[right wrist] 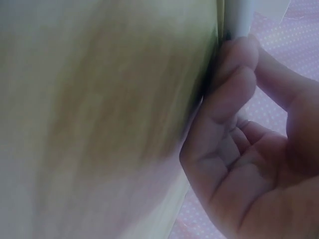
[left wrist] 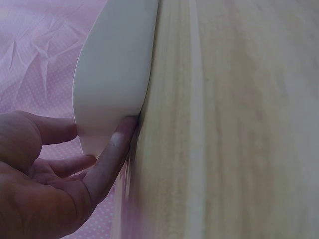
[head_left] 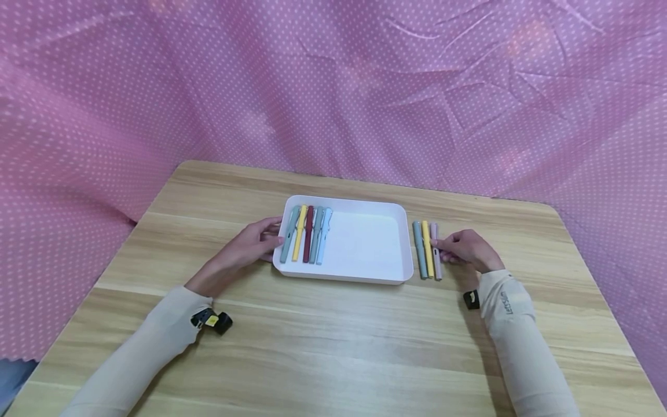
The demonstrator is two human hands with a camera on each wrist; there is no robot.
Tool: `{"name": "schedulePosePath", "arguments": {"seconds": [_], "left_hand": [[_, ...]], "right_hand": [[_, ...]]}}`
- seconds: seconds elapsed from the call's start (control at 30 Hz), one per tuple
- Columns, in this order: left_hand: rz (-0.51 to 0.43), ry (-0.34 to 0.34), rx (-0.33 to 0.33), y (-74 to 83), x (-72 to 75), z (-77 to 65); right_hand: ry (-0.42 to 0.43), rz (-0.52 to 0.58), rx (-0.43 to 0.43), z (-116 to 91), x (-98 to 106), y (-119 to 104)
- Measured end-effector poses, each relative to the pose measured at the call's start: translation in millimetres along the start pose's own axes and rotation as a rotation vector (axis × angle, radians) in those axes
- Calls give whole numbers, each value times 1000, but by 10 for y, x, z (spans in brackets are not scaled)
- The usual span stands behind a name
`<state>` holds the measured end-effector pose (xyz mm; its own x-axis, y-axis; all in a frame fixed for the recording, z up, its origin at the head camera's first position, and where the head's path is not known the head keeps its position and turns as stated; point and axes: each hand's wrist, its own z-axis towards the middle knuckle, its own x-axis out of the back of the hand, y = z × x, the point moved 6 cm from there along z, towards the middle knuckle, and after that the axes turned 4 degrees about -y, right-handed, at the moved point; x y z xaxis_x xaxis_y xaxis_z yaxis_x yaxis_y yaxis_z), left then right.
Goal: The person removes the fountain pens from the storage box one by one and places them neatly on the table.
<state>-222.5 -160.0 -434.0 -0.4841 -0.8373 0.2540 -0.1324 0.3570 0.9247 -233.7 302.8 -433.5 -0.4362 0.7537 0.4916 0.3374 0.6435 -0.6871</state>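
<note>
A white tray (head_left: 370, 243) lies on the table, with several capped pens side by side at its left end: a green pen (head_left: 290, 234), a yellow pen (head_left: 299, 233), a dark red pen (head_left: 308, 234), a grey-green pen (head_left: 316, 236) and a light blue pen (head_left: 324, 236). My left hand (head_left: 255, 242) grips the tray's left end, thumb at the rim and fingers against the outer wall (left wrist: 112, 74). Right of the tray, my right hand (head_left: 465, 249) pinches a lilac pen (head_left: 438, 269), which lies beside another yellow pen (head_left: 428, 255) and a grey-blue pen (head_left: 420, 249).
The wooden table (head_left: 333, 341) extends in front of the tray and to both sides. A pink dotted cloth (head_left: 333, 104) hangs behind its far edge. Small dark wrist cameras, one a black camera (head_left: 223, 323), sit at both cuffs.
</note>
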Motion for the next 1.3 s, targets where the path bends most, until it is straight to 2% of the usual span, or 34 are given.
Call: {"name": "schedulePosePath", "arguments": {"seconds": [0.37,0.87,1.1,1.3], "left_hand": [[-13,-9,-25,9,-6,-7],[-19,-4,-16,7,5,-5],[-19,-5,-9,5,5,-8],[-19,-4,-7,-1,7,-9]], "right_hand": [[-12,29,15,-18,-17,-7],[-24,30,13,-79,2,-2],[-18,53,45,-123,42,-9],[26,84,91,-164,91,-104]]}}
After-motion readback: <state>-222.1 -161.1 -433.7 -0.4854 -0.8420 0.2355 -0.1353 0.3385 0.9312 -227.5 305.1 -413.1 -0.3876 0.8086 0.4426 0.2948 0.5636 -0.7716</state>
